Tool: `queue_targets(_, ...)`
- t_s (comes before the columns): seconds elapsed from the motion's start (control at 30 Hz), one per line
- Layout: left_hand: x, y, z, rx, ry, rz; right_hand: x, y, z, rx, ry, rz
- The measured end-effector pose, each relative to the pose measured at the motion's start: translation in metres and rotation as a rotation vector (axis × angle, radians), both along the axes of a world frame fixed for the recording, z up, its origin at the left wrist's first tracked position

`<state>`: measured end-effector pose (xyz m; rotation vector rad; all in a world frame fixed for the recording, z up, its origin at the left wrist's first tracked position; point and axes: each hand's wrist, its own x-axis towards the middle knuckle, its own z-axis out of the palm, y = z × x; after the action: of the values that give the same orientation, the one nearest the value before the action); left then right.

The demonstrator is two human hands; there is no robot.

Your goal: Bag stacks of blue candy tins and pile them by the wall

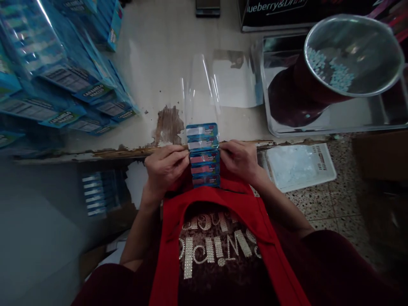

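A row of several small blue candy packs, printed with "CARAMELO MACIZO", lies at the table's front edge, its near end against the red apron. A clear plastic bag surrounds the row, and its unfilled far part stretches over the tabletop. On the row's left side, my left hand is closed, pinching the bag's edge between thumb and fingers. My right hand pinches the opposite side the same way. Glare on the film makes the bag's exact edges hard to follow.
Wrapped stacks of blue candy boxes crowd the left of the table. A metal tray at right bears a large metal cup with pale blue pellets inside. Below, a white basket stands by the chipped table edge.
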<state>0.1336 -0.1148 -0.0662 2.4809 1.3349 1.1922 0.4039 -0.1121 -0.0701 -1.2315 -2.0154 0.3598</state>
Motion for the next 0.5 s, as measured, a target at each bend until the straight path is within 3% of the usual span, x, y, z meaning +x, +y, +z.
queue_targets(0.1,0.002,0.003,0.013,-0.176,-0.038,-0.034,-0.005,0.003,-0.003,-0.123,0.203,-0.035)
queue_targets(0.27,-0.001,0.001,0.016,-0.165,-0.047,-0.039,-0.009,-0.001,-0.007,-0.166,0.298,-0.033)
queue_targets(0.37,-0.004,-0.003,0.009,-0.057,-0.006,-0.042,-0.005,-0.009,-0.004,-0.060,0.151,-0.022)
queue_targets(0.5,-0.007,-0.017,-0.006,0.167,0.146,-0.017,0.000,-0.020,-0.002,0.233,-0.106,-0.036)
